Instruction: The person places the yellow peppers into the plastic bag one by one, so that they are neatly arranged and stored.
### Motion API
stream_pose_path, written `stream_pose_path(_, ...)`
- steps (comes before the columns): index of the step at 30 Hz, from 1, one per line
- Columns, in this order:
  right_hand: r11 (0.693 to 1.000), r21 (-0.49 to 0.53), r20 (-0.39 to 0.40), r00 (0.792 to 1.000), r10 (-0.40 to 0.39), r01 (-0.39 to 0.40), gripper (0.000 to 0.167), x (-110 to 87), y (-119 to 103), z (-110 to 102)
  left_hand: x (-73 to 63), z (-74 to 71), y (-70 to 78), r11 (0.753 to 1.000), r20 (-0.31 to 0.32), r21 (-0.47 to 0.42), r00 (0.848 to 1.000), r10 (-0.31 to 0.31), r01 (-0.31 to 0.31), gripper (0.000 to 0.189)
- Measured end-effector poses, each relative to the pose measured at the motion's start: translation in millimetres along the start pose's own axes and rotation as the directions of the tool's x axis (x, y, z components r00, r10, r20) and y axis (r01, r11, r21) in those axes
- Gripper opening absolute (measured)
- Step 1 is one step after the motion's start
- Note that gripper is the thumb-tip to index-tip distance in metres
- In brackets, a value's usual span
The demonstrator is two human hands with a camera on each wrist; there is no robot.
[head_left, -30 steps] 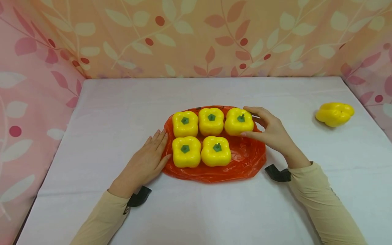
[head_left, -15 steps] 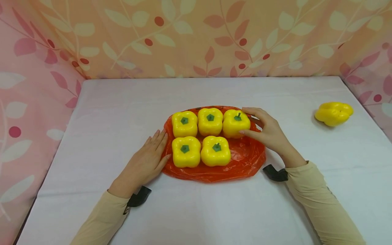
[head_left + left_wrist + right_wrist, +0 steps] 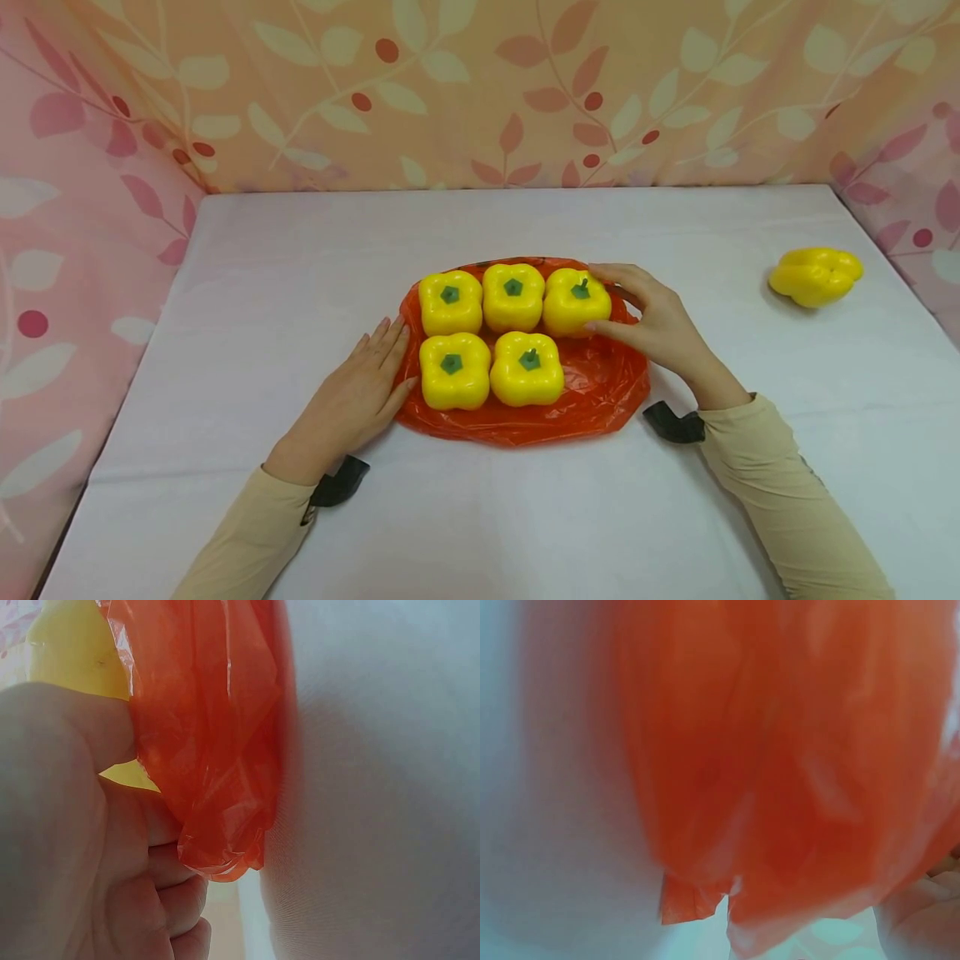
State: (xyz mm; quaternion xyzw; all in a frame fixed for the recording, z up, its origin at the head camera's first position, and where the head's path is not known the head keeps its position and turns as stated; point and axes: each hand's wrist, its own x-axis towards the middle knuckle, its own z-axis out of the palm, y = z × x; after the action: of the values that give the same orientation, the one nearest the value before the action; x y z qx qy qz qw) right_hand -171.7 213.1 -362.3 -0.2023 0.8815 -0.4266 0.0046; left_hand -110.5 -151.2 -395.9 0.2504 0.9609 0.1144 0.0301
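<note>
A red plastic bag lies spread in the middle of the table, its sides standing up around several yellow bell peppers. Two rows of peppers sit in it, green stems up. At the back right of the bag, my right hand holds a bell pepper between thumb and fingers; this pepper leans slightly. My left hand rests against the bag's left side with fingers extended, beside the front left bell pepper. In the left wrist view the thumb lies along the rim of the bag. The bag mostly hides my right hand in the right wrist view.
Another yellow bell pepper lies on its side at the far right of the white-covered table. Patterned cloth hangs behind the table and at both sides. Black wrist mounts stick out below the sleeves.
My right hand has shifted slightly left with the back right bell pepper, which now sits closer to its neighbour and leans. My left hand stays in place.
</note>
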Motion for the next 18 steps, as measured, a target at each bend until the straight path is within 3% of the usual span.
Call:
stream_pose_path(12,0.999,0.005,-0.024,0.999,-0.034,0.034,0.060,0.5,-1.1,3.1,0.9,-0.2,0.2,1.000,0.003,0.002,1.000,-0.001,0.001,0.064)
stream_pose_path(18,1.000,0.001,-0.015,1.000,-0.008,0.008,0.065,0.0,-2.7,0.9,1.4,0.4,0.7,1.000,0.007,0.006,1.000,-0.005,0.005,0.065)
